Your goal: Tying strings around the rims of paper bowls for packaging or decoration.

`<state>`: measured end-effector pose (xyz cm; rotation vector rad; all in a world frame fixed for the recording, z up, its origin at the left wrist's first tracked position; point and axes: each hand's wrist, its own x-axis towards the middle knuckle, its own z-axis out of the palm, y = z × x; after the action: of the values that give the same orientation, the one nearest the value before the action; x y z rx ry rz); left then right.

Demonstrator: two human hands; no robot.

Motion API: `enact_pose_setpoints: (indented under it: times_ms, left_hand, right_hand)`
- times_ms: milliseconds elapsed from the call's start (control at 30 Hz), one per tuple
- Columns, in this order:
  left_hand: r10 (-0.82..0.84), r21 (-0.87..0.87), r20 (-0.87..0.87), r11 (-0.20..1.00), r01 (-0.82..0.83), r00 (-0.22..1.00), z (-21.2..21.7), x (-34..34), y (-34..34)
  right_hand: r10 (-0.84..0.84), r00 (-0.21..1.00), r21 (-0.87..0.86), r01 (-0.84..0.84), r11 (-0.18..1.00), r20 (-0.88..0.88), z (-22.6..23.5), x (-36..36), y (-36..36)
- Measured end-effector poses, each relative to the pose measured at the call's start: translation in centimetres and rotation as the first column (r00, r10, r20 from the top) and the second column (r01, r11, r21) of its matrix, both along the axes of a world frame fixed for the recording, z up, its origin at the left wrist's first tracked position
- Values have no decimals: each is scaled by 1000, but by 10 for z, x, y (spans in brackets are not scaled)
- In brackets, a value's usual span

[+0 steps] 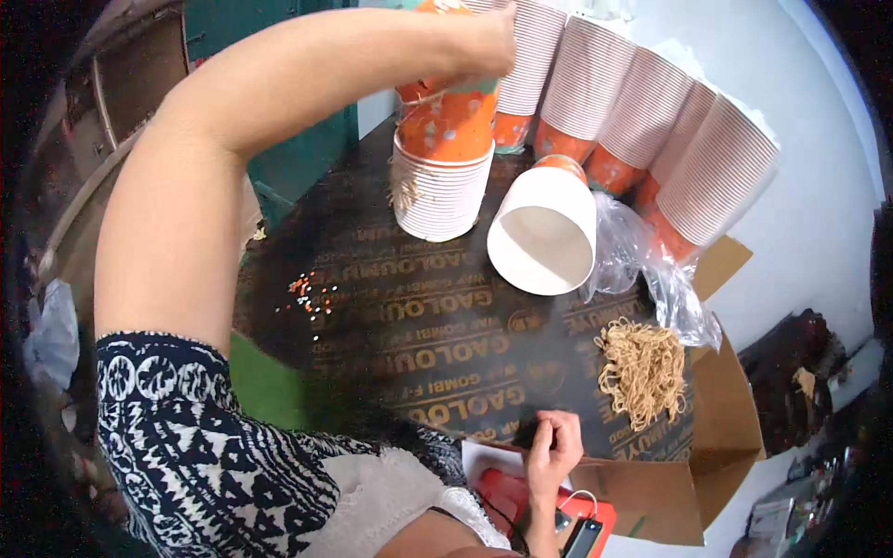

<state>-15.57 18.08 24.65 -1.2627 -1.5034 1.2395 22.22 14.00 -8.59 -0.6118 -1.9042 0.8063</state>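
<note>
My left arm reaches across to the far side, where my left hand (pixel 479 42) is at the upper part of a stack of orange-patterned paper buckets (pixel 448 126); its fingers are mostly hidden. White nested rims (pixel 442 195) form the lower part of this stack, and a bunch of thin tan loops (pixel 405 191) hangs on its left side. At the near table edge, my right hand (pixel 555 446) is closed with fingers curled, and what they may hold is hidden. Right of the stack, a white-lined paper bucket (pixel 542 246) lies with its mouth toward me.
Several tall stacks of white-rimmed buckets (pixel 586 79) stand along the wall. Crumpled clear plastic (pixel 642 251) and a tangled pile of tan loops (pixel 644 372) lie on the right of the dark table (pixel 400 307). Small bright bits (pixel 312 296) are scattered left. An open cardboard box (pixel 726 409) adjoins the right edge.
</note>
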Motion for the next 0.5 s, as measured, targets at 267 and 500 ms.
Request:
enact_pose_setpoints:
  times_ms: [267,500]
  left_hand:
    - [-694,219,253,720,659,674,-31,-24,13]
    - [-856,819,-57,254,515,513,-44,-31,-31]
  right_hand:
    - [27,999,-65,-26,998,24,8,-3,-3]
    - [165,984,-317,-133,939,74,13,12,10]
